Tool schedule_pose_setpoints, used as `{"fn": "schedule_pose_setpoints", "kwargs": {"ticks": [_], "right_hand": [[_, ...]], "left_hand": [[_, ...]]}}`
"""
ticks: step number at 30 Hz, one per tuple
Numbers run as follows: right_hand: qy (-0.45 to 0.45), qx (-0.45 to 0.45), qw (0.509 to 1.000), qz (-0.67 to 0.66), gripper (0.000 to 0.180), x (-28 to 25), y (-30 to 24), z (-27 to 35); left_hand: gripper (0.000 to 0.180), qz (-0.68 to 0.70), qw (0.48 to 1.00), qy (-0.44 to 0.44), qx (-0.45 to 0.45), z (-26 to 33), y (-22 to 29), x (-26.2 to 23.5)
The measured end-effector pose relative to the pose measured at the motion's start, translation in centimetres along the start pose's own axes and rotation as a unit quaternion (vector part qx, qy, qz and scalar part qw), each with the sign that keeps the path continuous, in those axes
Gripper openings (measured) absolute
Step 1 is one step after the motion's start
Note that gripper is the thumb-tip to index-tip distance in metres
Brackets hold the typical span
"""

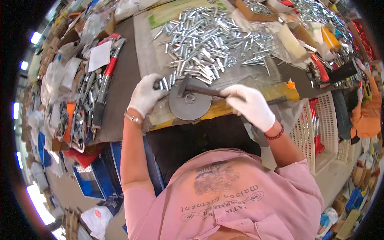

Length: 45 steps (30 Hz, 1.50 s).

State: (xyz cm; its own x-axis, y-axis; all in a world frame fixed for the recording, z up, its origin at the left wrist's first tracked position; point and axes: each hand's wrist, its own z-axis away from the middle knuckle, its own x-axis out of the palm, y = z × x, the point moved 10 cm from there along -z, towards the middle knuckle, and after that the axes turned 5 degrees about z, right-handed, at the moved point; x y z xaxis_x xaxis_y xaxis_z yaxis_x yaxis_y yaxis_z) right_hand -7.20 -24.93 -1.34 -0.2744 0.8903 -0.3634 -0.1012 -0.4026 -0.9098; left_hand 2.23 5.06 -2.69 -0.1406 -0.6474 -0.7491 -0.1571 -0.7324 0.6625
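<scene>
My right hand (249,105), in a white glove, grips the dark handle of a hammer (204,91). The hammer's head lies over a round grey metal disc (189,109) at the table's near edge. Left of the disc is my left hand (148,95), also gloved, with its fingers curled together. Something dark shows at its fingertips, next to a few short silver metal pins (165,83); what exactly it pinches is unclear. Beyond the disc spreads a large heap of silver metal pins (204,44) on a plastic sheet.
Tools and metal parts crowd the left, including a red-and-black bar (108,80). Boxes of hardware and a red-handled tool (320,67) sit at right. A cream plastic crate (316,128) stands below the right side; blue crates (92,178) are lower left. Another person (366,114) is far right.
</scene>
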Motion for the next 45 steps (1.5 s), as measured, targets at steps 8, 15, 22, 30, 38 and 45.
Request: {"fn": "schedule_pose_setpoints", "kwargs": {"ticks": [8,15,22,30,38,45], "right_hand": [[0.316,0.053,0.840,0.439,0.023,-16.5,5.9,-3.9],[0.247,0.089,0.886,0.382,0.033,-18.6,9.8,-6.2],[0.233,-0.181,0.890,0.347,0.011,-9.8,-0.8,-2.7],[0.038,-0.300,0.887,0.350,0.008,5.9,-4.9,-1.5],[0.036,-0.318,0.863,0.391,0.006,7.0,-4.8,-2.0],[0.020,-0.336,0.854,0.396,0.008,7.3,-5.1,-2.1]], "left_hand": [[0.031,0.089,0.994,0.063,0.003,4.9,0.5,-0.8],[0.028,0.347,0.923,0.077,-0.145,8.3,0.9,0.2],[0.019,0.327,0.943,0.040,-0.054,9.2,2.6,3.8],[0.018,0.204,0.972,0.100,0.052,9.6,3.9,3.7],[0.014,0.105,0.987,0.106,0.060,9.0,5.0,3.1],[0.013,0.154,0.981,0.095,0.065,8.8,4.1,3.8]]}}
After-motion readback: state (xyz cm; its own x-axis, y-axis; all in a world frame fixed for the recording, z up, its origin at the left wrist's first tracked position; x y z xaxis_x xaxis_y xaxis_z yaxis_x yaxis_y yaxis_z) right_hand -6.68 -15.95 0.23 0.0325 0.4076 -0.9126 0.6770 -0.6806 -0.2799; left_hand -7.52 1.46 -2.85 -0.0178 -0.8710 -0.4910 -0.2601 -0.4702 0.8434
